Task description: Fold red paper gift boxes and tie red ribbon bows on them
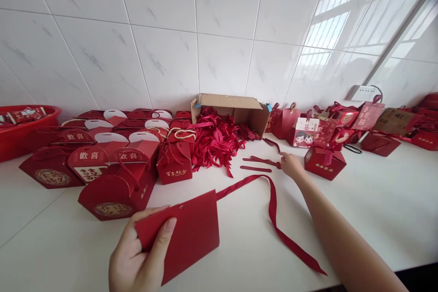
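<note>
My left hand (143, 246) grips a flat, folded red gift box (195, 232) with a small hole near its top edge, thumb on the front face. A long red ribbon (273, 205) runs out from behind the box and curls across the table to the right. My right hand (290, 165) is stretched forward, its fingers closed around the end of a narrow dark red strap (265, 160). Beside it lie another strap (256, 169) and a bent one (273, 143). The fingertips are small and partly hidden.
A heap of red ribbons (217, 141) spills from a cardboard box (229, 100) against the tiled wall. Finished red gift boxes (119, 187) crowd the left, near a red basin (27, 134). More boxes (325, 162) stand right, below a power strip (362, 93).
</note>
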{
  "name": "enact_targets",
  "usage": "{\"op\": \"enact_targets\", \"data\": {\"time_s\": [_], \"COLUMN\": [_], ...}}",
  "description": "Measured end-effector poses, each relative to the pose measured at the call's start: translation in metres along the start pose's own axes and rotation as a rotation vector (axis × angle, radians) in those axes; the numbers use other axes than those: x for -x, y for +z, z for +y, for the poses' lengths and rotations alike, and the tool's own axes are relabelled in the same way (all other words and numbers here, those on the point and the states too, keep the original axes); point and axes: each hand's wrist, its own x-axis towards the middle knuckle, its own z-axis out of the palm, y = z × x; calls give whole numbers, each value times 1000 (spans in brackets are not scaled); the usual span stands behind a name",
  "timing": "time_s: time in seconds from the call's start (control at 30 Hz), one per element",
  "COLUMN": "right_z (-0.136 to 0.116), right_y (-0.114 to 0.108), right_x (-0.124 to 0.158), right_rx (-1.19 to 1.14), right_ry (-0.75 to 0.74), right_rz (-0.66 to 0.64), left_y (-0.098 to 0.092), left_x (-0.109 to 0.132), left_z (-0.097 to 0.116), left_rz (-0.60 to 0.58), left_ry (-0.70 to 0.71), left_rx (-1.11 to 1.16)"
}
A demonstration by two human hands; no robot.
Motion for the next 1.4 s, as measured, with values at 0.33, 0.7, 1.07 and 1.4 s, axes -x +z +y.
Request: {"op": "enact_targets", "data": {"time_s": [0.33,0.7,1.07,1.4], "right_z": [-9,-18,-17,3], "right_y": [2,-6,-23,-11], "right_x": [21,35,27,26], "right_rx": [-70,-349,-954,-479], "right_ry": [-148,-292,-210,1], "right_rz": [-115,-147,144,216], "left_y": [7,3,10,7], "left_x": [1,0,5,4], "left_z": [2,-6,11,11], "left_rz": [68,82,97,71], "left_ry": [23,42,7,-23], "left_rx": [-41,-88,-99,-68]}}
